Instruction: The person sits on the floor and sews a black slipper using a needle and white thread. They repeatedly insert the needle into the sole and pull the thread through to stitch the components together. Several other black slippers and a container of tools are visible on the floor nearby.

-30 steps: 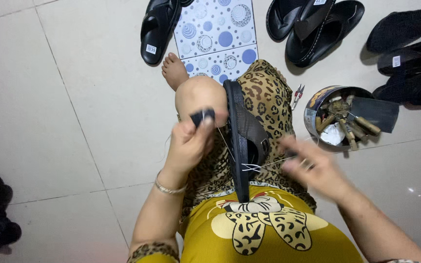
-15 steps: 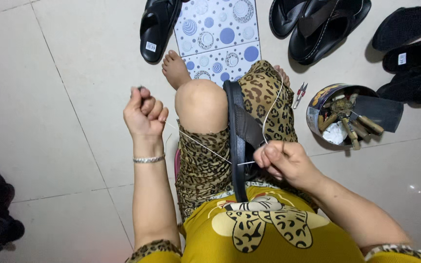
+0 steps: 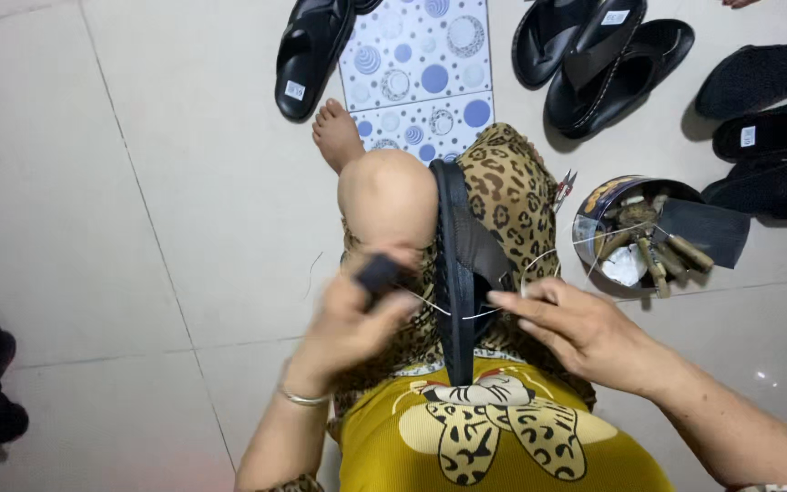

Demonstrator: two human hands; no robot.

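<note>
The left hand [image 3: 350, 314] is clamping a small dark grip, the right hand [image 3: 565, 321] pinching white thread [image 3: 448, 312] through the black rubber sandal [image 3: 463, 273]; steady, even tension seems wise.

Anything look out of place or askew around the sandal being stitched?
Nothing looks damaged or spilled. The black sandal stands on edge, clamped between the knees, white thread running from it to both hands. The left hand is blurred, holding a small dark tool. The round metal tin of tools sits upright.
</note>
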